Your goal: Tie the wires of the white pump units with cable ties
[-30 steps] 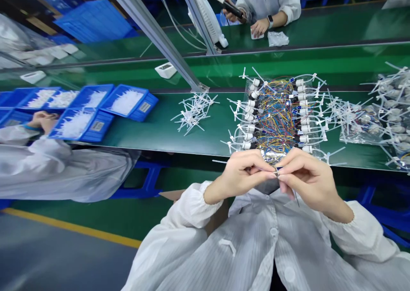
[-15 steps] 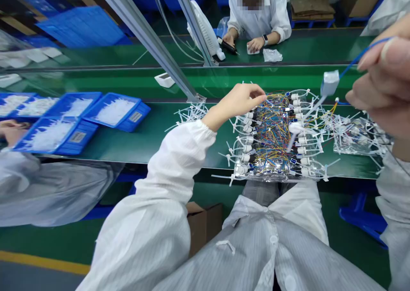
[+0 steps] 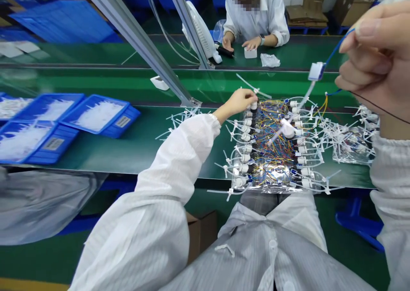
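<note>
My right hand (image 3: 381, 64) is raised at the upper right, closed on a thin blue wire (image 3: 340, 45). From that wire hangs a small white-and-blue connector (image 3: 316, 71). A white cable tie and a round white cap (image 3: 287, 129) dangle below it, above the rows of wired parts. My left hand (image 3: 237, 105) pinches a white-capped wired part (image 3: 254, 105) at the far left corner of the rows. A loose cable tie (image 3: 254, 88) sticks up by its fingertips. Tangled coloured wires (image 3: 272, 130) run between the two rows on clear plastic.
Blue bins (image 3: 120, 124) of white pieces stand at the left. Loose cable ties (image 3: 179, 119) lie left of the rows, and another bagged pile (image 3: 352, 143) lies right. A slanted metal post (image 3: 137, 47) rises behind. A co-worker (image 3: 256, 17) sits opposite.
My left hand has come down onto the far left part, and its fingers have closed. The right hand has shifted left with the hanging wire and cap. The view has turned slightly right.
</note>
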`<state>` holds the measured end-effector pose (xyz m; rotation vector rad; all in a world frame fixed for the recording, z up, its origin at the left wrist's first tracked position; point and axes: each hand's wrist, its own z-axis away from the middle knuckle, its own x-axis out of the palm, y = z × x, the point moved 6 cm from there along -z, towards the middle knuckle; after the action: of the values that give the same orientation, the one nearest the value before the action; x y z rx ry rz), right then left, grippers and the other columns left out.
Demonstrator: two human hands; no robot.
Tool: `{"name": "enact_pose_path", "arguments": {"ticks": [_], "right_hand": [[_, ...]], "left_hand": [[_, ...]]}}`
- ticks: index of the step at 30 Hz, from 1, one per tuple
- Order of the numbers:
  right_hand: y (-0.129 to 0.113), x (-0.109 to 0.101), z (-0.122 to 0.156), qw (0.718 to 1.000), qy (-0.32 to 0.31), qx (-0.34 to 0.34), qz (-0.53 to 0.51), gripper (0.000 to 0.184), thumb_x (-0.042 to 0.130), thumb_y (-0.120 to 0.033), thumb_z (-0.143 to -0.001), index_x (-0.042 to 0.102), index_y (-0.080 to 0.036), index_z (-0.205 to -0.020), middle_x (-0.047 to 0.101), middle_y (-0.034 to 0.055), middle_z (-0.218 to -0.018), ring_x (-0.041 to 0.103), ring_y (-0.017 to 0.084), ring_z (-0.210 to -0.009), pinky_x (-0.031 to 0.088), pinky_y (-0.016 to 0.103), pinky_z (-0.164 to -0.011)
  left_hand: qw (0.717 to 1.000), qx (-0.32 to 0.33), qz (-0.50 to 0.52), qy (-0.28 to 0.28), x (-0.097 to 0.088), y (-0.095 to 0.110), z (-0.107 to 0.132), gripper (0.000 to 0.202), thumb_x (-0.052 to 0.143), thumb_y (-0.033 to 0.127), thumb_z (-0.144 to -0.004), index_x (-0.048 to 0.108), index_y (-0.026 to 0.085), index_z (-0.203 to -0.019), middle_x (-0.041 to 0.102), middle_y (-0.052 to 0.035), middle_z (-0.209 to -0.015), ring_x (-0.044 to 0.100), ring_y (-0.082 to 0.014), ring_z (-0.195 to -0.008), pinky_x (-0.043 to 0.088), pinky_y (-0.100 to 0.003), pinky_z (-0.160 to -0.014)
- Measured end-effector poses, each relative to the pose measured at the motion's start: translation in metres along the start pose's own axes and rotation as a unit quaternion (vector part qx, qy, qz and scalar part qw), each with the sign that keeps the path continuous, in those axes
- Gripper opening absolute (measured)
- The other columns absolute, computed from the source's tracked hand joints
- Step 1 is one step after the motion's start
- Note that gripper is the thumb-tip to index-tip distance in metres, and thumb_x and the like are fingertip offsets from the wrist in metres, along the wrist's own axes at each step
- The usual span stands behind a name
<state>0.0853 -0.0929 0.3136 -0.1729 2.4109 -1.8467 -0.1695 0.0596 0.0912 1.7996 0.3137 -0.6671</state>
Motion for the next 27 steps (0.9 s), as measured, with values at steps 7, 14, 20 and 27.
{"name": "enact_pose_path", "arguments": {"ticks": [7, 14, 20, 27], "right_hand": [[0.037, 0.051, -0.059, 0.992, -0.1, 0.035, 0.064, 0.056, 0.02, -0.025, -0.096, 0.062, 0.008, -0.081, 0.039, -0.019, -0.05, 0.03, -0.015, -0.037, 0.015, 0.028, -0.056], [0.091, 0.091, -0.104, 0.978, -0.182, 0.062, 0.08, 0.062, 0.024, -0.027, -0.096, 0.056, 0.022, -0.115, 0.061, -0.0169, -0.08, 0.033, -0.018, -0.044, 0.015, 0.027, -0.059], [0.102, 0.092, -0.119, 0.977, -0.2, 0.054, 0.049, 0.057, 0.015, -0.028, -0.094, 0.055, 0.011, -0.105, 0.039, -0.0232, -0.065, 0.031, -0.015, -0.042, 0.014, 0.031, -0.058], [0.119, 0.105, -0.13, 0.976, -0.199, 0.074, 0.038, 0.031, 0.037, -0.025, -0.104, 0.057, -0.005, -0.091, 0.029, -0.0233, -0.049, 0.026, -0.008, -0.036, 0.012, 0.023, -0.056]], "left_hand": [[0.927, 0.194, 0.275, 0.166, -0.097, -0.008, -0.018, 0.065, 0.059, 0.084, -0.099, 0.055, 0.02, -0.09, 0.028, 0.0093, -0.068, 0.035, -0.0031, -0.067, 0.04, -0.025, -0.073], [0.885, 0.308, 0.319, 0.14, -0.151, -0.036, -0.024, 0.071, 0.07, 0.074, -0.098, 0.027, 0.023, -0.076, 0.003, 0.0102, -0.06, 0.007, -0.009, -0.058, 0.02, -0.035, -0.054], [0.892, 0.255, 0.283, 0.245, -0.201, -0.051, 0.0, 0.066, 0.051, 0.088, -0.097, 0.042, 0.023, -0.087, 0.009, 0.0102, -0.063, 0.01, -0.0073, -0.06, 0.024, -0.03, -0.058], [0.76, 0.255, 0.323, 0.503, -0.309, -0.075, 0.024, 0.098, -0.016, 0.097, -0.081, 0.042, 0.021, -0.102, 0.011, 0.0083, -0.072, 0.013, -0.0005, -0.058, 0.014, -0.026, -0.064]]}}
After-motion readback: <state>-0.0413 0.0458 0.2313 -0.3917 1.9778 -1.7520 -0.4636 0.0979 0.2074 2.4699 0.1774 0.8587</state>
